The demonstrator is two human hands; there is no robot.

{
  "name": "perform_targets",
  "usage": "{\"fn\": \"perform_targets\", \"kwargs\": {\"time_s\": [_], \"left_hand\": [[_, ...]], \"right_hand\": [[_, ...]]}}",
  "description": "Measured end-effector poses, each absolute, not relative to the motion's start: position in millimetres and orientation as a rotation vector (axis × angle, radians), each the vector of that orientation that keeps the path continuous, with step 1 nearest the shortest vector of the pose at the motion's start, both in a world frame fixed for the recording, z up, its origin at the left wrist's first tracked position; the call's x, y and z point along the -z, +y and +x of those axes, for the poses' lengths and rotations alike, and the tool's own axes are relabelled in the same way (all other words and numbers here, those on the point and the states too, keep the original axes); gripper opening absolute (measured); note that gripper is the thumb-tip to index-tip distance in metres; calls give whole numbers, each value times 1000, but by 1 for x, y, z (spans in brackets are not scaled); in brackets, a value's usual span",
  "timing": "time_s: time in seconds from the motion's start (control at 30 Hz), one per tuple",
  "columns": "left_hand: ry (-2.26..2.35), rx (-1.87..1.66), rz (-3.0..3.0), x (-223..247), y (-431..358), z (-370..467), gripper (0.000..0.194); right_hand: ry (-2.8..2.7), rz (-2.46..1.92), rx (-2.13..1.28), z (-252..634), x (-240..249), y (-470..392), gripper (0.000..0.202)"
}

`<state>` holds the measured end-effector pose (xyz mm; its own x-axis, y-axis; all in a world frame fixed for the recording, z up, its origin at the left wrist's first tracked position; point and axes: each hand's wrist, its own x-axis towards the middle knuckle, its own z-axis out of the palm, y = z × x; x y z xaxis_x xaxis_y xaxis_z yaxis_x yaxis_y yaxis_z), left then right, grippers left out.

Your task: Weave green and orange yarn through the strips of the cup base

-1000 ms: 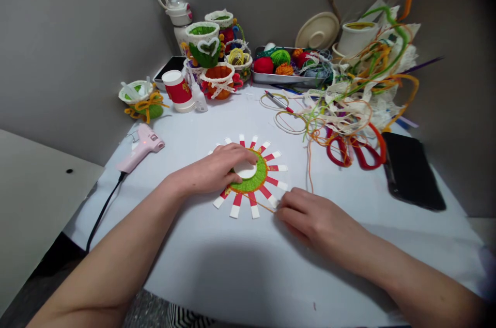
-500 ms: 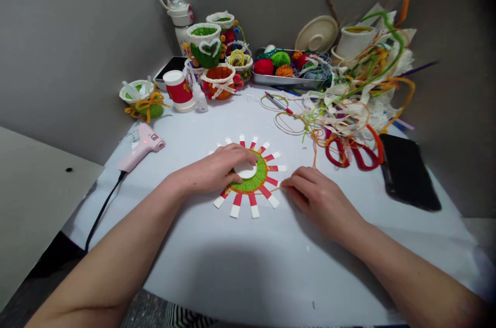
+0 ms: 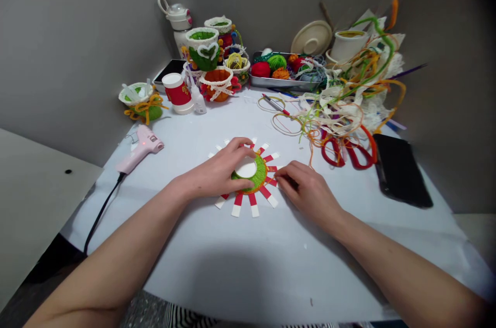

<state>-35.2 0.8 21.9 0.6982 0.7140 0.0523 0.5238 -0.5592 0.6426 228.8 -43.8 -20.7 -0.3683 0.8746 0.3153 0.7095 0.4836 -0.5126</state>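
A flattened paper cup (image 3: 251,198) lies on the white table, its red and white strips fanned out around a green yarn ring (image 3: 260,175) edged in orange. My left hand (image 3: 222,168) rests on the ring's left side, fingers spread around the white centre (image 3: 247,167). At the right strips, my right hand (image 3: 306,188) pinches a thin orange yarn (image 3: 272,179) that runs to the ring's edge. The strips under my left hand are partly hidden.
A pink glue gun (image 3: 140,150) lies at left. Decorated cups (image 3: 202,51) and a tray of yarn balls (image 3: 267,81) stand behind. Tangled yarn and lace (image 3: 349,106), red scissors (image 3: 358,155) and a black phone (image 3: 403,170) occupy the right.
My right hand has moved left, closer to the ring, with the orange yarn. The fingers of my left hand have shifted and spread slightly on the ring.
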Motion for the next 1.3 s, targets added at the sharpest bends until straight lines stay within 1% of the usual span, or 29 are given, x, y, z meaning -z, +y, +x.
{"fn": "perform_targets", "kwargs": {"time_s": [0.13,0.27,0.37,0.47,0.6,0.7,0.87,1.1,1.17,1.3], "left_hand": [[992,-420,2336,-19,2,-33,45],[895,-454,2359,-21,6,-40,43],[853,-417,2358,-23,9,-45,43],[835,-370,2361,-23,11,-48,42],[808,-327,2367,-22,12,-51,47],[790,-325,2357,-22,13,-53,49],[781,-338,2343,-23,14,-53,48],[770,-335,2340,-23,14,-52,45],[765,-338,2333,-23,13,-53,45],[761,-337,2314,-23,13,-53,44]], "right_hand": [[-2189,-1299,-415,229,20,-44,15],[-2192,-1163,-457,232,14,-47,14],[-2219,-1078,-446,235,8,-51,15],[-2314,-1034,-422,238,2,-56,17],[-2480,-974,-396,242,-5,-63,23],[-2609,-853,-368,242,-10,-68,29],[-2728,-741,-289,240,-17,-74,30],[-2696,-907,-131,244,-9,-72,30],[-2631,-965,-161,244,-4,-68,28],[-2444,-1060,-352,237,6,-54,20]]}}
